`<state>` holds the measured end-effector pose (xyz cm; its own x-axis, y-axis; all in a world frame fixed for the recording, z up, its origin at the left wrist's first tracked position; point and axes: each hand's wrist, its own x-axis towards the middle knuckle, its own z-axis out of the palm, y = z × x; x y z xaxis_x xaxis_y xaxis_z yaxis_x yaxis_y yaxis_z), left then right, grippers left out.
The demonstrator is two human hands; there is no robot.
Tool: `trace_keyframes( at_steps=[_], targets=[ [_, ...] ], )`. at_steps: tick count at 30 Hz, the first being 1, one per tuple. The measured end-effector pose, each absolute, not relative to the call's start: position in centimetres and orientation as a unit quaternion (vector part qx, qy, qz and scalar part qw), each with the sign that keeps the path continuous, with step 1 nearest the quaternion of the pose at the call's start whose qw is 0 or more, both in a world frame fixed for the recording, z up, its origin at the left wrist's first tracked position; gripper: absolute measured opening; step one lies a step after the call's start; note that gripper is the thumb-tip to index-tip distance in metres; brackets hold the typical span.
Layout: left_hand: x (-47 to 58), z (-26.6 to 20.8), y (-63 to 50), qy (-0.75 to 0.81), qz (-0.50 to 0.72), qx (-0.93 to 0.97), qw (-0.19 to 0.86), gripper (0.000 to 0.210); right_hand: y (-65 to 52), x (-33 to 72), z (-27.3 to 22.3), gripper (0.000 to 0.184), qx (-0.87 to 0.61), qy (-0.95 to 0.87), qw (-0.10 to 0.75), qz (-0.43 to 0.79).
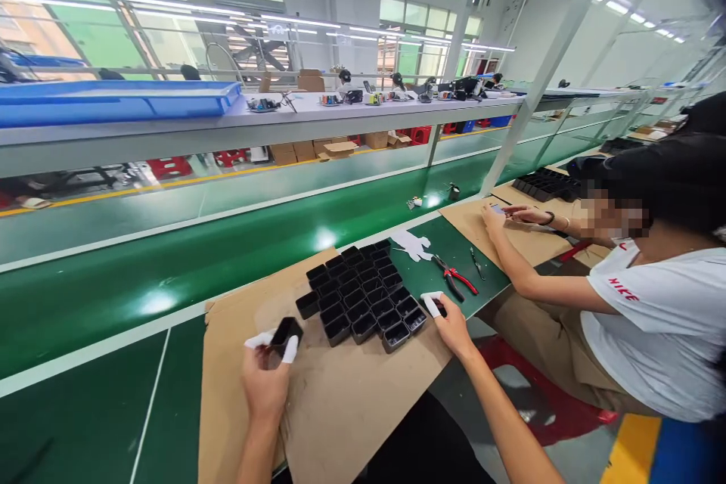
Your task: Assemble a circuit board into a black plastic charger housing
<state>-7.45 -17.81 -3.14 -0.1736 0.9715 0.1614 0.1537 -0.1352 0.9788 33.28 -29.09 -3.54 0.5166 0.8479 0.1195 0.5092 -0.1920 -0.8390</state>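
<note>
My left hand [268, 382] grips a small black open-topped plastic box [287, 333], tilted above the cardboard sheet [340, 401]. White covers sit on its thumb and fingertip. Right of it stand several similar black boxes [357, 310], packed close together in rows with their open sides up. My right hand [452, 324] is beside the right edge of these boxes, its white-covered finger and thumb drawn together. Something dark shows between them, too small to name.
Red-and-black pliers [454, 277], a white glove [413, 244] and a small slim tool [476, 263] lie on the green bench at right. A co-worker in a white shirt [652, 318] sits there on a red stool [533, 393]. Beyond stands a shelf with a blue tray [119, 102].
</note>
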Motion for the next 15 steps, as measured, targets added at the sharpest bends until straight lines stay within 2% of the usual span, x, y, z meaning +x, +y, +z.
trace_keyframes(
  at_steps=[4,11,15],
  targets=[
    [-8.0,-3.1,-17.9,0.543,0.607,0.452,0.364,0.064,-29.0,33.2,-3.5,0.058,-0.752,-0.453,0.441,0.186],
    [-7.7,-4.9,-18.6,0.571,0.481,0.581,0.325,0.072,-28.8,32.7,-3.8,0.052,-0.749,-0.463,0.446,0.160],
    [-7.3,-4.1,-18.6,0.564,0.418,0.648,0.296,0.063,-28.9,32.6,-4.2,0.044,-0.749,-0.465,0.447,0.149]
  ],
)
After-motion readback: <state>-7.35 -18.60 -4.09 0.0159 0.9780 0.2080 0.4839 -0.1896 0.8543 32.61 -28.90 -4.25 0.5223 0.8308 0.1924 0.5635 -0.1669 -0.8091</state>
